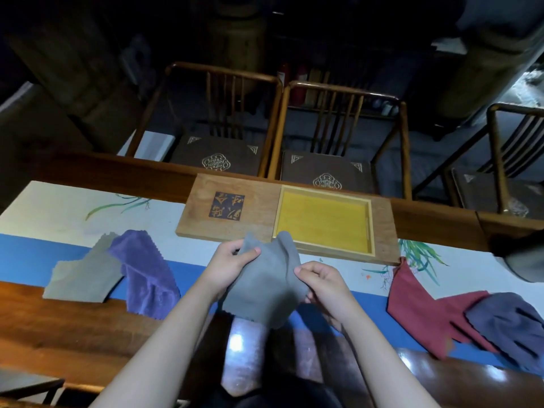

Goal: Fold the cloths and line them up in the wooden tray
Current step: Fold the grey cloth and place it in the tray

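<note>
Grey cloth [265, 284]: pinched by left hand [229, 265] and right hand [321, 285], held before wooden tray [379, 231].

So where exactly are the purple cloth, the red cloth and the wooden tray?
purple cloth [144, 272], head view, middle of its crumpled surface.
red cloth [418, 301], head view, its flat middle part.
wooden tray [371, 228], head view, its pale right rim.
</note>
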